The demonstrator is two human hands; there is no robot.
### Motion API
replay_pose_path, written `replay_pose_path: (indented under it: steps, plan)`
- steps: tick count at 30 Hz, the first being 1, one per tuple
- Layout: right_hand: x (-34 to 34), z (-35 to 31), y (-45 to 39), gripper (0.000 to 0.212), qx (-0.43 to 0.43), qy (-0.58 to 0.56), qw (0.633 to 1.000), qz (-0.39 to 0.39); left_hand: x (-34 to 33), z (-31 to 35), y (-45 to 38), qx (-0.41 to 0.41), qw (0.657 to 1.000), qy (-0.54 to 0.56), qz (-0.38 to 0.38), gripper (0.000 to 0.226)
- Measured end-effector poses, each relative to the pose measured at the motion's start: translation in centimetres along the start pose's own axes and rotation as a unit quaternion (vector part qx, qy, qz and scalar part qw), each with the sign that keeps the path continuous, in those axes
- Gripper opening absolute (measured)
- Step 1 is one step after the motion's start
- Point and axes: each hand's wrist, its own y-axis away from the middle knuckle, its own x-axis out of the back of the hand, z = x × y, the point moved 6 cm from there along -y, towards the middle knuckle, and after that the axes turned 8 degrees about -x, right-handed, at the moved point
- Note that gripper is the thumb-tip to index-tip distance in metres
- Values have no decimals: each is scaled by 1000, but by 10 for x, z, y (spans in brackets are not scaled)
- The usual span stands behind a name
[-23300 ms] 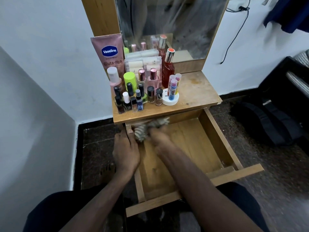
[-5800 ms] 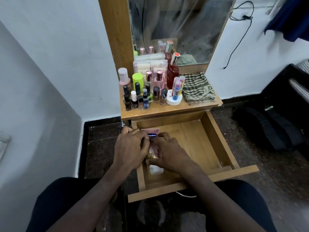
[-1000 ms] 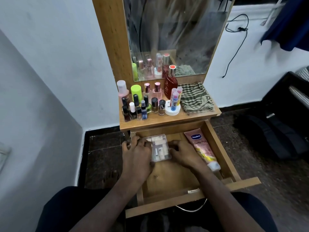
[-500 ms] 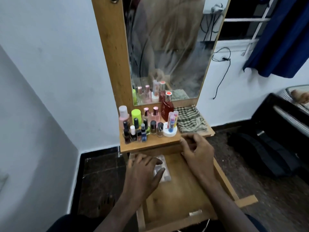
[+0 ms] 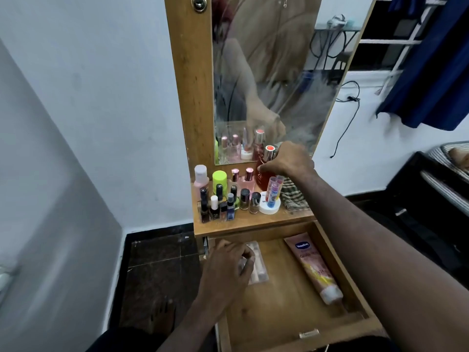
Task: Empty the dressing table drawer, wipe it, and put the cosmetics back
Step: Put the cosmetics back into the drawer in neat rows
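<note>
Gripping the red perfume bottle (image 5: 264,177) (tabletop), the right hand (image 5: 289,160) — left hand (image 5: 225,265) rests loosely curled on the clear box (image 5: 257,265).

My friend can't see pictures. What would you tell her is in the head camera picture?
A person's right hand grips a red perfume bottle on a wooden dressing table crowded with small cosmetics. The left hand rests on a clear packet in the open drawer below, where a pink Vaseline tube also lies.
</note>
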Motion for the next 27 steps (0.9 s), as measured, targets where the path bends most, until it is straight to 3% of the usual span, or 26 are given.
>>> replay_pose_path:
  steps: [7, 13, 18, 22, 27]
  plan:
    - [11, 0, 6, 53, 8, -57, 997, 42, -2, -4, 2, 0, 1000, 6, 0, 19]
    - [62, 3, 20, 40, 66, -118, 985, 112, -4, -6, 5, 5, 1000, 6, -1, 3]
    - [111, 15, 49, 27, 103, -208, 961, 148, -2, -7, 5, 9, 1000, 12, 4, 8]
    - [120, 42, 91, 23, 102, -311, 937, 119, 0, -4, 4, 4, 1000, 22, -1, 13]
    - [60, 85, 140, 34, 53, -379, 924, 12, 1, -1, 5, 15, 1000, 24, -5, 6]
